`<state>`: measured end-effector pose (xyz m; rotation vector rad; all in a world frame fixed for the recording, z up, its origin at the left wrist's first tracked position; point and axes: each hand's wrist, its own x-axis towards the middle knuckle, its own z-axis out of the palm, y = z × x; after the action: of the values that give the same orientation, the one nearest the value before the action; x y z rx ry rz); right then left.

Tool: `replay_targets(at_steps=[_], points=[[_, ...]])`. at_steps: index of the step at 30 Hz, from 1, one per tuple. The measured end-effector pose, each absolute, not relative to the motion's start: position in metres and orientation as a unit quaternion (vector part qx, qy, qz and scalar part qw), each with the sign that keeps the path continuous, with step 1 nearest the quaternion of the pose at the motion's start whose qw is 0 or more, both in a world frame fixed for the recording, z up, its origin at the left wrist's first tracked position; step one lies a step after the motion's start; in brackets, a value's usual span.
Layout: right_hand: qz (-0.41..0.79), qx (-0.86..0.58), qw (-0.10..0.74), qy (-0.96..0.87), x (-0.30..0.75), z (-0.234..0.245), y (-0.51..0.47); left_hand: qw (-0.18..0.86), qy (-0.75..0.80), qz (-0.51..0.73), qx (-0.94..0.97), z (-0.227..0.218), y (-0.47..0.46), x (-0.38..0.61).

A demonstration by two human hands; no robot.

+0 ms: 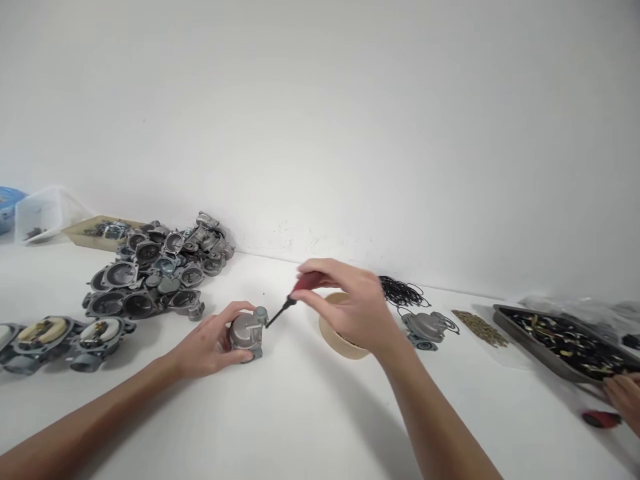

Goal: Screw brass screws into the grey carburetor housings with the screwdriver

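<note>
My left hand (210, 343) is closed around a small grey metal carburetor body (247, 333) and holds it against the white table (310, 413). My right hand (350, 303) grips a red-handled screwdriver (295, 293). Its dark tip touches the upper right side of the carburetor body. A beige bowl (340, 341) sits just behind and under my right hand, partly hidden by it.
A heap of grey carburetor parts (155, 267) lies at the back left, with more bodies (60, 340) at the left edge. Black rubber rings (400, 291), another carburetor body (427, 328), small brass pieces (483, 328) and a dark tray (565, 343) lie right. Another person's hand (625, 397) rests near a red tool (600, 419).
</note>
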<state>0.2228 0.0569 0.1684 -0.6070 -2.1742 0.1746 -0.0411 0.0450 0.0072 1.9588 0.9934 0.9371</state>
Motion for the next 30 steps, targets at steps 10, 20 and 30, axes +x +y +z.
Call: replay_targets(at_steps=[10, 20, 30], points=[[-0.040, -0.450, 0.511, -0.731, 0.364, 0.087, 0.106, 0.256, 0.435, 0.278, 0.817, 0.029, 0.039, -0.045], [-0.066, -0.447, 0.352, -0.820, 0.400, 0.072, 0.111, 0.212, 0.442, 0.318, 0.812, 0.038, 0.047, -0.063], [-0.181, -0.396, 0.400, -0.807, 0.372, 0.075, 0.098, 0.311, 0.458, 0.332, 0.763, 0.026, 0.061, -0.072]])
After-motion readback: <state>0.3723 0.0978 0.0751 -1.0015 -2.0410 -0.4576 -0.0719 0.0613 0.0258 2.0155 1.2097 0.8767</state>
